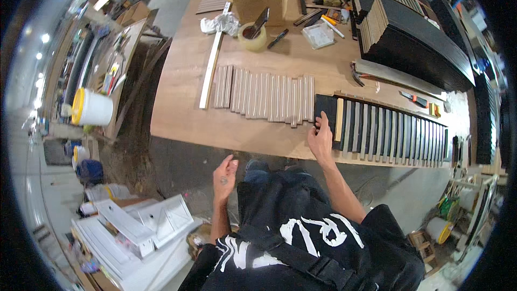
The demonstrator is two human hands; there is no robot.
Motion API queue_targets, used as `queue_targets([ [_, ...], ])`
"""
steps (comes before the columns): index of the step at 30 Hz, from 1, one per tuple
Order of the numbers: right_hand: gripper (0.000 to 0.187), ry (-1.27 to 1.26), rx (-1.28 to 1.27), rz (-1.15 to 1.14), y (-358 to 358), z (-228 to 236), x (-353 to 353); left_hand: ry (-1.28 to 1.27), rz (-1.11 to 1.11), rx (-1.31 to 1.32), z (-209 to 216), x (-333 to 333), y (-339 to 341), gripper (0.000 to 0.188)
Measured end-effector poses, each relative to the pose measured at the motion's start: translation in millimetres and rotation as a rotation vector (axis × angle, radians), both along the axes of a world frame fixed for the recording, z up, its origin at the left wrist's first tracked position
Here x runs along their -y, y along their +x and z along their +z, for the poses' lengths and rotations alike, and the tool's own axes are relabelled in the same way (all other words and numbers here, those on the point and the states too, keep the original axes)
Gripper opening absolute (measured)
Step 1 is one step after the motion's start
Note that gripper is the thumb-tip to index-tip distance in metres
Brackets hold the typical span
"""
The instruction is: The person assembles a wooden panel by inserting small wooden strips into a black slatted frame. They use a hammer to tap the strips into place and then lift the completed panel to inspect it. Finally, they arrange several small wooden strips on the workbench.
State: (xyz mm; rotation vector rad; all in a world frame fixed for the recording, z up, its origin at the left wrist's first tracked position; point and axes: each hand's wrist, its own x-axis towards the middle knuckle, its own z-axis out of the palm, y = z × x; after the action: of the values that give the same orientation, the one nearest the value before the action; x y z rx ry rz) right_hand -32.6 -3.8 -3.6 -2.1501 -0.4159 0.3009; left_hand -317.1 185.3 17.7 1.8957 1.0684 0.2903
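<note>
My right hand (321, 137) rests at the left end of a long black slatted panel (326, 109), its fingers stretched out on the dark surface. Beside those fingers a pale wooden strip (339, 120) lies across the panel, and grey-brown slats (379, 134) run in spaced rows to its right. My left hand (224, 176) hovers off the table's front edge with its fingers curled in; nothing shows between them. Loose grey-brown slats (264, 94) lie side by side on the table, left of the panel, their lower ends uneven.
On the wooden table (183, 97) lie a white bar (210, 70), a tape roll (252, 36), a hammer (357, 74) and a utility knife (413, 99). A cardboard box (259, 8) stands behind; black boards (417, 40) are stacked at right. White panels (134, 231) lie low at left.
</note>
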Motion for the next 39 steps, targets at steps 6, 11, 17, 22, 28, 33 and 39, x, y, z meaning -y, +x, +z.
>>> queue_targets([
  [6, 0.065, -0.052, 0.029, -0.221, -8, -15, -27, 0.117, -0.039, 0.007, -1, -126, 18, 0.037],
  [11, 0.07, -0.115, 0.054, -0.306, -27, -11, -42, -0.187, -0.082, 0.356, -23, -193, 23, 0.042],
  [17, 0.075, -0.245, 0.179, -0.371, -51, -27, -65, -0.124, -0.086, 0.274, -14, -221, 19, 0.043],
  [22, 0.077, -0.314, 0.237, -0.395, -55, -26, -75, -0.083, -0.084, 0.238, -25, -239, 7, 0.041],
  [28, 0.079, -0.277, 0.215, -0.4, -64, -28, -75, -0.121, -0.089, 0.25, -29, -253, 4, 0.04],
  [33, 0.078, -0.162, 0.164, -0.57, -64, -33, -76, -0.079, -0.104, 0.215, -24, -258, 1, 0.039],
  [39, 0.066, -0.036, 0.253, -0.633, -41, -29, -75, -0.057, -0.069, 0.245, -28, -256, -3, 0.037],
])
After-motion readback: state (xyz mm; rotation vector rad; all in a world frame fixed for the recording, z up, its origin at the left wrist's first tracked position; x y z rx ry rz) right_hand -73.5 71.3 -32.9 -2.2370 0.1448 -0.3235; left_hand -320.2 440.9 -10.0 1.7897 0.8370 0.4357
